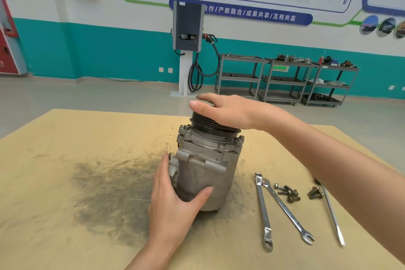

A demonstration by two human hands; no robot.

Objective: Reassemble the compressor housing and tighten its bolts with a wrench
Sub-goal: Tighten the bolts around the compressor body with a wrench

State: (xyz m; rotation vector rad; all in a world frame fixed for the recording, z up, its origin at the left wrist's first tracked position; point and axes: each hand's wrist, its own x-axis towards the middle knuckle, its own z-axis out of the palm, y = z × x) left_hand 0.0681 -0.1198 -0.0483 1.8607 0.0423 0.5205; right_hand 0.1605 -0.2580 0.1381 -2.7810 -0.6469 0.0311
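Observation:
A grey metal compressor [208,166] stands upright on the tan tabletop [65,149], its black grooved pulley [210,124] on top. My right hand [223,109] lies flat on the pulley with straight fingers. My left hand [175,199] cups the lower left side of the housing, thumb across the front. To the right lie two combination wrenches [264,210] [287,208], several loose bolts [289,193] and a further small group of bolts [315,193].
A long flat metal bar [333,215] lies beside the bolts, partly under my right forearm. A dark grease smear [114,186] covers the table left of the compressor. Beyond the table stand a charging post [188,28] and grey shelf carts [285,79].

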